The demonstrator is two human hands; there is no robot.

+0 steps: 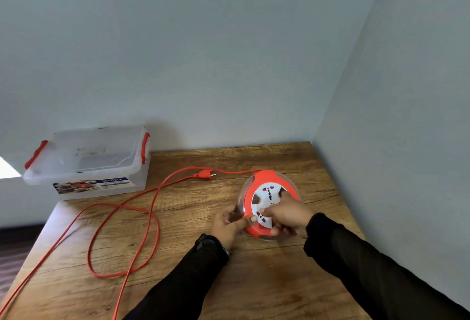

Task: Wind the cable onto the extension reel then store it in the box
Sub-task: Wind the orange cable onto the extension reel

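Note:
A round orange and white extension reel [264, 192] with a clear rim lies flat on the wooden table [229, 281] near the right wall. My left hand [229, 223] grips its near left edge, thumb on the orange rim. My right hand [290, 215] rests on top of the white socket face, fingers curled over it. The orange cable [142, 218] runs from the reel's far side, loops across the table's left half and drops off the near left edge. Its orange plug [204, 174] lies behind the reel. A clear plastic box [89, 164] with red latches stands closed at the far left.
Grey walls close the table at the back and along the right side. The box overhangs the table's far left corner. Dark floor shows beyond the left edge. Bare wood lies in front of the reel between my sleeves.

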